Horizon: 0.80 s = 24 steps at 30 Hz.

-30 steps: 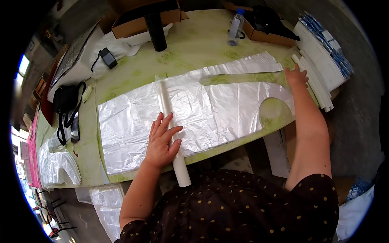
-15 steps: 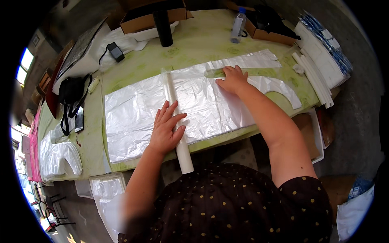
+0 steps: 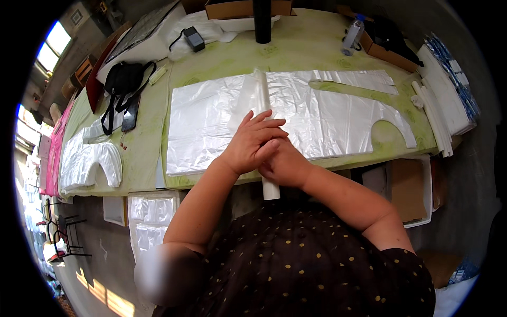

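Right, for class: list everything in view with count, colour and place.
Table cover: one, green, centre
Plastic sheeting: uncountable layers, silvery, on cover
Roll: one, whitish, across the sheeting
Cut-out plastic pile: one, white, left end
Bag: one, black, upper left
Phone-like slab: one, dark, beside bag
Corded device: one, dark, table's far side
Cylinder: one, black, far side
Bottle: one, clear with blue cap, far right
Cartons: at least two, brown, far side
Tubes: several, white, right end
Packets: uncountable, blue, far right
Window: at least one, bright, upper left
Shirt: one, dark, dotted, bottom
Left hand: one, bare, over right hand
Right hand: one, bare, at the roll
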### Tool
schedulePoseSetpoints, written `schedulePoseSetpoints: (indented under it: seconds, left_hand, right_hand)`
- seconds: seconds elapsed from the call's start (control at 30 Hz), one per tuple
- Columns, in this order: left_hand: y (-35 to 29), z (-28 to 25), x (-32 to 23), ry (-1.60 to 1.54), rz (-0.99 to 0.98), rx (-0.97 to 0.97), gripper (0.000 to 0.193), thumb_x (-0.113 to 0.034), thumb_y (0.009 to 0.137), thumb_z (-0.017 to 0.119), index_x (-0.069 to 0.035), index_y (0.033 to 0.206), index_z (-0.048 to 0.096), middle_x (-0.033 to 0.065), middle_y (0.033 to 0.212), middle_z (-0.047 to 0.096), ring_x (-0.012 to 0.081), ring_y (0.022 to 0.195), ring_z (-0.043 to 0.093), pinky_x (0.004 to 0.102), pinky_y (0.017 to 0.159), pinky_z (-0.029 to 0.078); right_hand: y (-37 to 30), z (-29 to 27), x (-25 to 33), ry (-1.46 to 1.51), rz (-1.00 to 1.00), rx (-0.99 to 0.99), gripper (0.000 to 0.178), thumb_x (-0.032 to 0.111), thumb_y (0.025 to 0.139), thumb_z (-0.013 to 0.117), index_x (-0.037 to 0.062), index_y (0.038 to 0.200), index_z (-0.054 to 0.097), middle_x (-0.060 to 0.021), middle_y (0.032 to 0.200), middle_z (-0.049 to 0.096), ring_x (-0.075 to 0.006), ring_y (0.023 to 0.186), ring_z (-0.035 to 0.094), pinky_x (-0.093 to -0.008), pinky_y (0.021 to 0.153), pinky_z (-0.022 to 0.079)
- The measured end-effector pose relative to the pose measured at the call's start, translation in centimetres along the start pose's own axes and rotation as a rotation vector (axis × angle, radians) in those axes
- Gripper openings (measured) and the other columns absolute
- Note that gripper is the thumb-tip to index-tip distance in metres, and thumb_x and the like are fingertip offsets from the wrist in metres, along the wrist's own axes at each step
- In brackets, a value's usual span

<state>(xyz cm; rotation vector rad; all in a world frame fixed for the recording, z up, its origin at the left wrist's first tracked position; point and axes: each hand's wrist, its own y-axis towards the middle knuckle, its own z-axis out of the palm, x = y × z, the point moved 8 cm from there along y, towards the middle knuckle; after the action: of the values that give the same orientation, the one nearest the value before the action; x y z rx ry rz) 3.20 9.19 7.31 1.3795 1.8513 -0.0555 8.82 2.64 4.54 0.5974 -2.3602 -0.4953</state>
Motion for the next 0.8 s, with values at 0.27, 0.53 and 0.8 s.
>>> schedulePoseSetpoints:
  seconds: [0.27, 0.53, 0.8]
  left_hand:
    - [-4.6, -3.3, 3.5, 0.272, -0.133, -0.144, 0.029, -0.034, 0.089, 0.069, -0.012, 0.109, 0.072, 0.0118, 0.130, 0.064, 0.0388, 0.139, 0.045, 0.0528, 0.118, 0.031]
    - [-7.3, -2.5, 1.8, 0.310, -0.166, 0.162, 0.041, -0.041, 0.092, 0.067, -0.023, 0.129, 0.068, 0.0048, 0.151, 0.052, 0.0325, 0.147, 0.039, 0.0613, 0.122, 0.014]
    - [-8.8, -6.3, 0.1, 0.200, -0.218, -0.254, 0.026, -0.007, 0.083, 0.073, -0.010, 0.108, 0.069, 0.0133, 0.144, 0.055, 0.0417, 0.144, 0.040, 0.0491, 0.118, 0.033]
  right_hand:
    - [-4.4, -2.6, 3.1, 0.028, -0.058, -0.021, 0.023, 0.008, 0.078, 0.074, 0.0143, 0.101, 0.072, -0.0052, 0.122, 0.065, -0.0347, 0.126, 0.054, -0.0580, 0.112, 0.036]
    - [-5.8, -2.6, 4.3, 0.109, -0.082, -0.027, 0.024, 0.006, 0.077, 0.075, 0.0127, 0.101, 0.072, -0.0065, 0.121, 0.066, -0.0347, 0.125, 0.055, -0.0559, 0.112, 0.039]
    - [-7.2, -3.3, 4.5, 0.189, -0.077, -0.079, 0.028, 0.004, 0.075, 0.076, 0.0119, 0.102, 0.073, -0.0077, 0.119, 0.067, -0.0352, 0.122, 0.058, -0.0560, 0.110, 0.042]
